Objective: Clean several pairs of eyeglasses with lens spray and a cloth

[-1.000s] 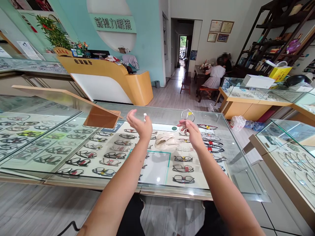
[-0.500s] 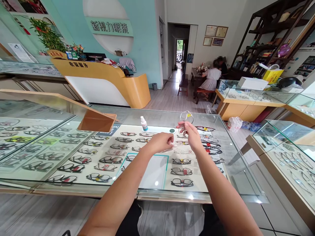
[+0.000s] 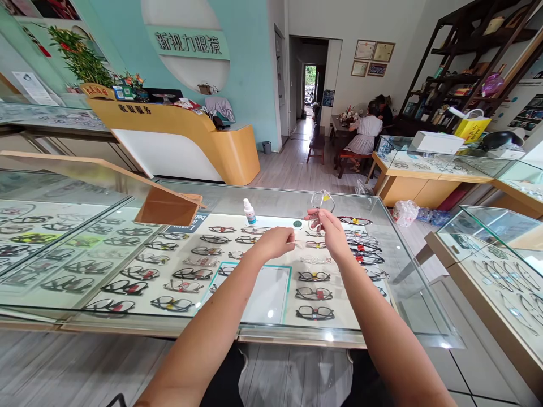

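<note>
My right hand [image 3: 326,225] is closed around a pair of clear-framed eyeglasses [image 3: 321,199], held upright above the glass counter with a yellow sticker showing on one lens. To its left, my left hand [image 3: 278,243] hangs over the counter with fingers curled together. A small pale, thin piece [image 3: 299,245] pokes out from those fingertips; its kind is too small to make out. Behind the hands stands a small white spray bottle [image 3: 249,212] with a blue-and-white label.
Rows of eyeglasses [image 3: 315,294] lie inside the glass display counter [image 3: 203,195]. A teal-edged white tray [image 3: 267,294] lies below my left forearm. A wooden-framed mirror or stand [image 3: 169,208] is at the left. Two people [image 3: 368,127] sit at a far table.
My left hand has shifted slightly up and left, and the pale piece at its fingertips sits differently. My right hand keeps the eyeglasses in nearly the same place.
</note>
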`<state>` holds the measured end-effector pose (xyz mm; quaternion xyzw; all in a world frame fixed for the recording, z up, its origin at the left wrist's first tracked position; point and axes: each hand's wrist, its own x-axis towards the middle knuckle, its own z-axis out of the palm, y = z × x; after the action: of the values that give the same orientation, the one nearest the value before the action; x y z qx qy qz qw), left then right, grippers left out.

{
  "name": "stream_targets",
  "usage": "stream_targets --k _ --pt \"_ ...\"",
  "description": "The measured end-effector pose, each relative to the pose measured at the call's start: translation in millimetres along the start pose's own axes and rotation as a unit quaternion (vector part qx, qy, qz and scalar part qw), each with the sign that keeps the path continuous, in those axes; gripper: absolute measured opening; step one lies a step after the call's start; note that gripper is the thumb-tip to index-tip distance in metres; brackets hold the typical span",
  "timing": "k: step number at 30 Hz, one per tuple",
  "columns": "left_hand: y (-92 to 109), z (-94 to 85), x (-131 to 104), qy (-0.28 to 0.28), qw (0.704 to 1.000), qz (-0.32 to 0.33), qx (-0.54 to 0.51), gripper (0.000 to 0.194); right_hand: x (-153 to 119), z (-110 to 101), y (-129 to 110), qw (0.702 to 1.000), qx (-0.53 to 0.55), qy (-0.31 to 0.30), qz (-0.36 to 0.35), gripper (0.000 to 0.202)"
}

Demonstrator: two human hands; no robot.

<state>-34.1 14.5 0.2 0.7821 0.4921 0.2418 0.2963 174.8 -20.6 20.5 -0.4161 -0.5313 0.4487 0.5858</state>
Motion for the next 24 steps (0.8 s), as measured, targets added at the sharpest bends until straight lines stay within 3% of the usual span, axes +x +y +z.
stream_targets --k 5,8,12,18,24 --pt "-6 -7.0 11 0.052 0.985 -0.107 -0.128 0.014 -3 -1 -8 1.0 -0.002 0.005 -0.003 0.038" --pt "-9 -10.7 20 0.098 0.933 -0.154 -0.31 0.017 -5 -1 -10 1.0 -0.005 0.0 -0.002 0.038" --pt "-8 -15.7 26 0.139 0.864 -0.156 -0.458 0.015 -5 0 -10 1.0 -0.006 0.0 0.0 0.04" --pt "-4 -18.3 26 0.147 0.822 -0.155 -0.528 0.025 -4 1 -9 1.0 0.002 -0.006 0.002 0.039" --pt "-3 -17.1 28 0.208 0.774 -0.124 -0.584 0.026 -5 4 -3 1.0 -0.008 -0.011 0.003 0.039"
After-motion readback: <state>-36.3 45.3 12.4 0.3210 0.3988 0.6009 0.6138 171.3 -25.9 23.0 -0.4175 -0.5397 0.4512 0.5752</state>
